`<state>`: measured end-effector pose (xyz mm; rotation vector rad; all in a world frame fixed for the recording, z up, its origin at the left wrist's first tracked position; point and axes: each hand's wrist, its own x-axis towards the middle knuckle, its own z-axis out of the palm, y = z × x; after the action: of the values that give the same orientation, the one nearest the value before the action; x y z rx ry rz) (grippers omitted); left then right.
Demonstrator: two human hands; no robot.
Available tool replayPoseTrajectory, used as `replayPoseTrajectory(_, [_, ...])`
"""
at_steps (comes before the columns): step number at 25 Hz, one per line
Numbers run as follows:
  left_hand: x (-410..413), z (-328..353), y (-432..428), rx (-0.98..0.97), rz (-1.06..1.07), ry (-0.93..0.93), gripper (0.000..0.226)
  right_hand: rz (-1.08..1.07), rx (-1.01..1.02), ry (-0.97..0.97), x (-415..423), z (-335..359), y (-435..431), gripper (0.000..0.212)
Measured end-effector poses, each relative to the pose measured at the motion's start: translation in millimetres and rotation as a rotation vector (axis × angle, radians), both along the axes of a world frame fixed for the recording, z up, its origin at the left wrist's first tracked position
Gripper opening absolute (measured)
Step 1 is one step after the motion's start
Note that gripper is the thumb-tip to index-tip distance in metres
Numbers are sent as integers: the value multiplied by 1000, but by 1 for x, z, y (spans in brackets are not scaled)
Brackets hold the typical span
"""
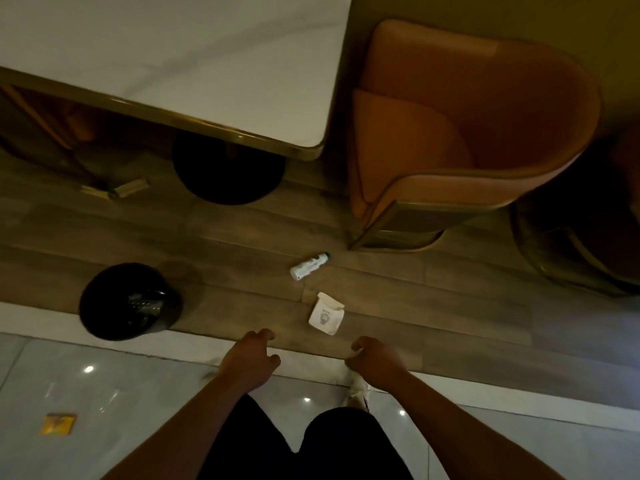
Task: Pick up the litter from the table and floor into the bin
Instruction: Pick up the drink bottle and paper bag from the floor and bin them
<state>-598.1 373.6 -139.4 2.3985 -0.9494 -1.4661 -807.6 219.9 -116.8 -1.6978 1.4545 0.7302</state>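
A: Nearest item?

B: Left hand [251, 362] and right hand [375, 358], fingers loosely curled, holding nothing.

A: Litter?

B: Torn white paper packet [326, 314] on the wood-plank floor [242, 306], just ahead of the right hand; white green-capped tube [309, 266] beyond it; small yellow wrapper [57, 424] on the tiles. Round black lined bin [130, 301], left.

A: Method?

B: Probably bend down, pinch the packet's raised flap, carry left.
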Motion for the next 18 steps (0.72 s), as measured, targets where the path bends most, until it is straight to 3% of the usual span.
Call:
replayPoseTrajectory(6, [-76,-61,-86,111,39,-86,52,80,103,-38,-63,-93,-95,44])
replayPoseTrajectory(10, [-83,-118,-126,74,34,-114,54,125,110,-47,-72,-160,-138,48])
replayPoseTrajectory(14, [-67,-210,-156,20,21,-180,56,182,95,-80,-69,-249,-151,50])
replayPoseTrajectory(18, [-47,-324,-184,-49,-95,-342,57,381,-8,-109,-46,-376,-161,66])
